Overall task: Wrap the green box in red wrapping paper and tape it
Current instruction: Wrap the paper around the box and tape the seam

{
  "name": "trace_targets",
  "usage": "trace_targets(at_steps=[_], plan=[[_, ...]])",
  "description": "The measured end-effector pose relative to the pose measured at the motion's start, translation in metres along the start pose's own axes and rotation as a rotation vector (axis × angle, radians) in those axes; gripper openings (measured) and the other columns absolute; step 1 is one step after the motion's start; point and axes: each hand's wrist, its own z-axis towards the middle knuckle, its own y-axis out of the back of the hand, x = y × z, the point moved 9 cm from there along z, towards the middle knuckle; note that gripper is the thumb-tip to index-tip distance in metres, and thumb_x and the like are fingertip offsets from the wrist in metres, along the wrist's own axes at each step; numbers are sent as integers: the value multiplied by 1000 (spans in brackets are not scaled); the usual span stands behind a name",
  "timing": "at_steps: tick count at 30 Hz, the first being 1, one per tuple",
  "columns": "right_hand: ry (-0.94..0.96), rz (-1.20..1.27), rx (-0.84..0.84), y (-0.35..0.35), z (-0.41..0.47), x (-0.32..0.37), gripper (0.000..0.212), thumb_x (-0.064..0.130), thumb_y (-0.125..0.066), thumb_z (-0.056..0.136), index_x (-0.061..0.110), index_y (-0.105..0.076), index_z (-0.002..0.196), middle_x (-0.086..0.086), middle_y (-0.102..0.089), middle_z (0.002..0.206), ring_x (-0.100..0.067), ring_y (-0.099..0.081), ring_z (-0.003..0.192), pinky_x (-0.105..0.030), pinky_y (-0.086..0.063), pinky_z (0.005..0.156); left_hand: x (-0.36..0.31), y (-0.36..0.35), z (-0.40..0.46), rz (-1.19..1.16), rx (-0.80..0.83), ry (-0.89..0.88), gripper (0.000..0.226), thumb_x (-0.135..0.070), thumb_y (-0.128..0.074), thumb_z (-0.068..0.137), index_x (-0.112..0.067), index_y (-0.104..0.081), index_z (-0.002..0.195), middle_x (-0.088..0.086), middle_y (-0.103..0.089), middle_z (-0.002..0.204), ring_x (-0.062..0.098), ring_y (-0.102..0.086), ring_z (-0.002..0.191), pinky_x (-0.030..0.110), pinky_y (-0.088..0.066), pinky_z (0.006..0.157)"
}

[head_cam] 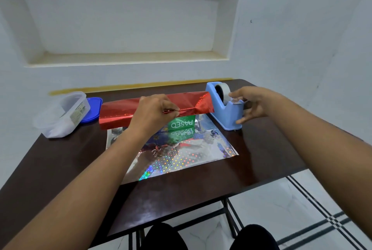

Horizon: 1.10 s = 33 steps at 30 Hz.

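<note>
The green box [182, 124] stands on the dark table [60, 159], its front face showing under a fold of red wrapping paper [116, 113] draped over its top. My left hand [155, 113] pinches the paper's edge against the box top. The silver holographic inside of the sheet [191, 155] lies flat in front of the box. My right hand [249, 105] reaches to the blue tape dispenser [223, 109], fingertips pinching the tape end at its cutter, thumb beside the dispenser's near end.
A clear plastic tub [62, 115] sits at the table's left edge, with a blue lid [92, 109] behind it. A white wall with a recessed shelf rises just beyond the table. Tiled floor and my knees show below the near edge.
</note>
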Motion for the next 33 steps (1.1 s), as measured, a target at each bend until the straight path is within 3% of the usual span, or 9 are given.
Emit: trace_targets(at_steps=[4,7,9,12,19,23,26,29,33], plan=[[-35,73,60,-5,0,6,14,9,-70,96,-1,-60,97,-14,-48,128,-44,-51,126,-62,-56,51,2,0,-2,17,-9,-19,15,-39,-78,83,-32,-84,94,-12,-75,91,14,-70,86,52,-56,81],[6,170,59,-6,0,10,8,9,-70,96,4,-65,99,-11,-53,129,-38,-50,127,-64,-56,47,3,1,-2,11,-19,-23,17,-41,-75,83,-32,-84,93,-12,-75,90,14,-70,85,52,-56,81],[56,241,43,-4,-2,11,4,10,-66,97,9,-69,99,-8,-54,128,-31,-50,126,-66,-56,53,3,0,-2,-2,-21,-22,19,-43,-72,82,-32,-84,92,-13,-74,89,13,-70,84,52,-56,80],[129,338,6,-1,-6,5,10,7,-62,97,13,-70,98,-3,-60,116,-22,-54,118,-66,-54,62,3,0,-2,-4,-23,-27,16,-41,-75,83,-33,-84,92,-13,-74,89,13,-69,83,52,-56,81],[157,477,-14,0,-11,-25,18,1,-60,94,6,-69,108,2,-72,100,-21,-66,102,-49,-57,66,3,1,-1,5,-44,-34,16,-40,-75,82,-32,-85,92,-12,-74,89,13,-70,84,52,-55,80],[169,516,-63,3,-7,-33,32,-2,-66,90,0,-64,122,-4,-72,107,-21,-69,99,-44,-62,61,3,0,-2,14,-42,-36,9,-31,-85,83,-31,-85,92,-12,-74,88,12,-69,82,51,-56,80],[196,475,-122,5,-7,-35,21,-2,-69,89,1,-61,108,-11,-66,114,-25,-67,105,-45,-64,68,3,1,-2,19,-42,-33,10,-32,-84,83,-31,-85,93,-13,-73,88,12,-68,82,51,-55,81],[211,364,-232,8,-9,-32,11,-1,-70,87,5,-62,91,-11,-60,112,-23,-64,94,-43,-64,72,3,2,-3,7,-46,-30,11,-36,-81,83,-32,-84,93,-14,-73,88,11,-67,82,52,-55,82],[233,174,-370,16,-15,-24,24,4,-68,84,2,-67,108,-10,-60,117,-22,-68,77,-42,-66,70,2,2,-4,7,-48,-29,10,-33,-83,84,-31,-85,93,-13,-72,87,11,-66,80,52,-55,80]])
